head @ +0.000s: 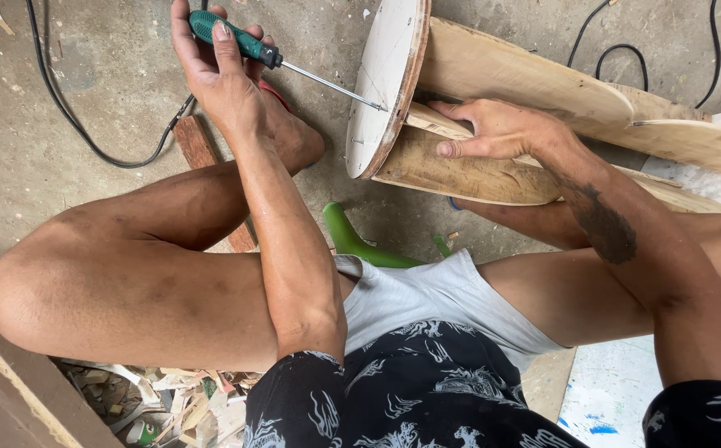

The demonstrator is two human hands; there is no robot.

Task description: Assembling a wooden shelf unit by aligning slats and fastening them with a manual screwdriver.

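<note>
Head view looks down on a person seated on a concrete floor (112, 75). Left hand (219, 70) has its fingers wrapped tight around a green-handled screwdriver (248, 43), whose tip meets the face of a round wooden disc (381, 83). Right hand (493, 129) lies with fingers spread, pressing on curved wooden slats (493, 66) behind the disc. The wood looks stiff and fairly light, probably plywood; it is best gripped along the slat edges.

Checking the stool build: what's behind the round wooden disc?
Curved wooden legs run back from the disc; the right hand steadies one. Where they join the disc is hidden.
</note>
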